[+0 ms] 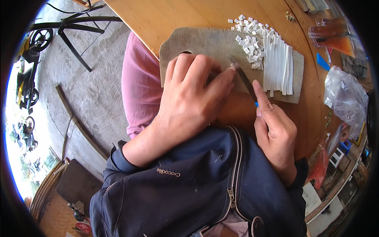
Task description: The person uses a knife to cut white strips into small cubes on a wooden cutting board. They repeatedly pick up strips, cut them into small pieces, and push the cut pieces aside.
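My right hand (276, 132) grips a small knife (245, 78) with a bit of blue at its handle, the index finger stretched along it. The blade slants up and left over the worn grey wooden cutting board (209, 39). My left hand (191, 85) rests at the board's near left part, fingers curled under and thumb reaching to the blade near its tip. Whatever lies beneath those curled fingers is hidden. Right of the blade, long flat white strips (278, 67) lie side by side on the board. Small white cut pieces (252, 43) are heaped beside them, some spilling past the far edge.
The board lies on a brown wooden table (142, 19). At right are a glass of brown drink (333, 37), a blue plastic piece (322, 62) and a crumpled clear plastic bag (343, 94). A black metal stand (65, 25) is on the concrete floor at far left.
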Tool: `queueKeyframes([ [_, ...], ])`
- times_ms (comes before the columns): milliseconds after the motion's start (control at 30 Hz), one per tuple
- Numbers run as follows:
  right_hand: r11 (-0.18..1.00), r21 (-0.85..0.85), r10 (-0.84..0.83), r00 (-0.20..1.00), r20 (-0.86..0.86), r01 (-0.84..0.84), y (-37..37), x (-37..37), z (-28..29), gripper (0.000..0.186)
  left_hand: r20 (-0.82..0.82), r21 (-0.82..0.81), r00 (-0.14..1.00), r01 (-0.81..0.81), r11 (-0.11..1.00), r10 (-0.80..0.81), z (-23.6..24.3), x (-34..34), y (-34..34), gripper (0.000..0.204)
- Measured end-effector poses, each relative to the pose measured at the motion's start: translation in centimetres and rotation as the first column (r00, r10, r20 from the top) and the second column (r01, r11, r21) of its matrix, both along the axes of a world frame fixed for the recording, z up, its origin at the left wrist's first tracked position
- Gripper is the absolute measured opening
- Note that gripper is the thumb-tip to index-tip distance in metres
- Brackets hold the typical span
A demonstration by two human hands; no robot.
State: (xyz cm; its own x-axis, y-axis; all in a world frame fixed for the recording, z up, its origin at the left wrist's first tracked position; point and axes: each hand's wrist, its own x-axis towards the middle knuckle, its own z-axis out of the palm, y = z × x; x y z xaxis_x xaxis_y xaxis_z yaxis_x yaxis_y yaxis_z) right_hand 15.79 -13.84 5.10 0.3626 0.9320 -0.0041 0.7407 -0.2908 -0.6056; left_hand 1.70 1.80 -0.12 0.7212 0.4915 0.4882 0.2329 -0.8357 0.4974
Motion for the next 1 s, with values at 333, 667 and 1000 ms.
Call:
queueKeyframes([
  [333, 0.996, -0.092, 0.007, 0.962, 0.274, 0.019, 0.4, -2.2, -0.2, 0.072, 0.007, 0.054, 1.000, -0.007, 0.999, 0.006, -0.7, -0.1, -0.1, 0.036],
  [667, 0.990, 0.055, -0.125, 0.982, -0.140, 0.133, 0.4, 2.9, 1.7, 0.056, -0.102, 0.060, 0.993, -0.057, 0.997, 0.063, 0.4, 0.3, -0.8, 0.046],
  [1000, 0.957, 0.139, -0.239, 0.964, -0.119, 0.255, -1.3, 8.7, 0.0, 0.045, -0.216, 0.018, 0.974, -0.061, 0.998, 0.063, 1.5, 4.1, 0.6, 0.079],
])
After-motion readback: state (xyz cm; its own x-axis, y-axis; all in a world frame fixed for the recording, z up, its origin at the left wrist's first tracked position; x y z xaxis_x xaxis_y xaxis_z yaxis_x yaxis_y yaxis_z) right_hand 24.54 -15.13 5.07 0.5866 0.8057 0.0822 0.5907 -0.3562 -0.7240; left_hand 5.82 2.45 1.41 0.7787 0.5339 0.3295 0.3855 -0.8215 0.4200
